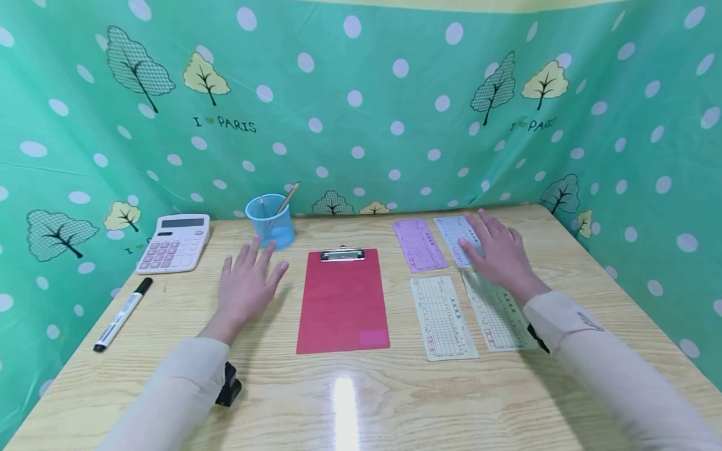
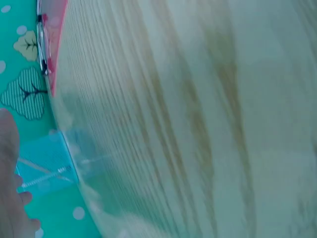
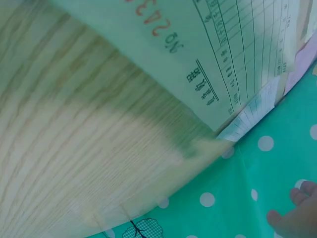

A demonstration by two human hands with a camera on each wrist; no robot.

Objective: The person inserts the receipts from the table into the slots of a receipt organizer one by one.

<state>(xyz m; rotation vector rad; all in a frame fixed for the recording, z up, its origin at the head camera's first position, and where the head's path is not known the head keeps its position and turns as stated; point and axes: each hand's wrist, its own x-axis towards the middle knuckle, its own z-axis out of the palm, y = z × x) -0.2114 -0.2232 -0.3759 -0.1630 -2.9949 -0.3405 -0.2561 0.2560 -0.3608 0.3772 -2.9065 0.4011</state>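
Observation:
My left hand (image 1: 247,283) hovers over the table with its fingers spread, holding nothing. It is nearest to the blue mesh pen cup (image 1: 272,222), in which a pencil (image 1: 289,198) leans. To its right lies a red clipboard (image 1: 344,307) with a metal clip at the top. My right hand (image 1: 499,254), fingers extended, is above the printed forms and partly covers two of them. Under it are a bluish form (image 1: 449,235) and a pale green form (image 1: 499,316). Beside these lie a purple form (image 1: 420,245) and a cream form (image 1: 442,316).
A white calculator with pink keys (image 1: 173,244) stands at the back left of the wooden table (image 1: 271,388). A black-capped marker (image 1: 123,314) lies in front of it. A green dotted curtain (image 1: 361,125) hangs behind and beside the table.

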